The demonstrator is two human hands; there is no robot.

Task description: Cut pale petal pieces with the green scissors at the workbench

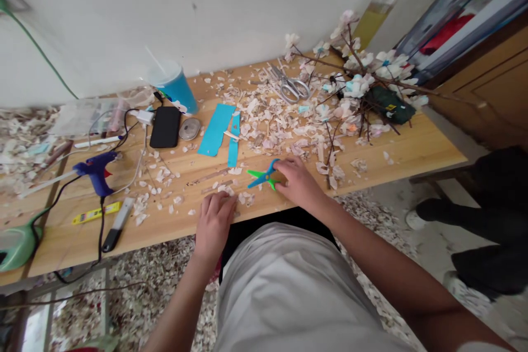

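Observation:
My right hand (pixel 299 181) is closed around the handles of small blue and green scissors (pixel 267 177), whose blades are spread and point left. At the table's front edge, my left hand (pixel 214 217) has its fingers bent and close together; pale scraps lie by the fingertips, and whatever they may pinch is too small to make out. Beyond the hands lie a wide bright blue paper piece (pixel 217 129) and a narrow blue strip (pixel 234 140). Pale shavings (pixel 268 121) are scattered over the wooden table (pixel 165 206).
Metal scissors (pixel 291 88) and flowering twigs (pixel 363 80) lie at the back right. Leftward are a blue cup (pixel 177 91), black phone (pixel 165 127), round tin (pixel 190 129), corded glue gun (pixel 98 171), yellow cutter (pixel 97 212) and black-handled blade (pixel 118 224). Another person's legs (pixel 462 220) show right.

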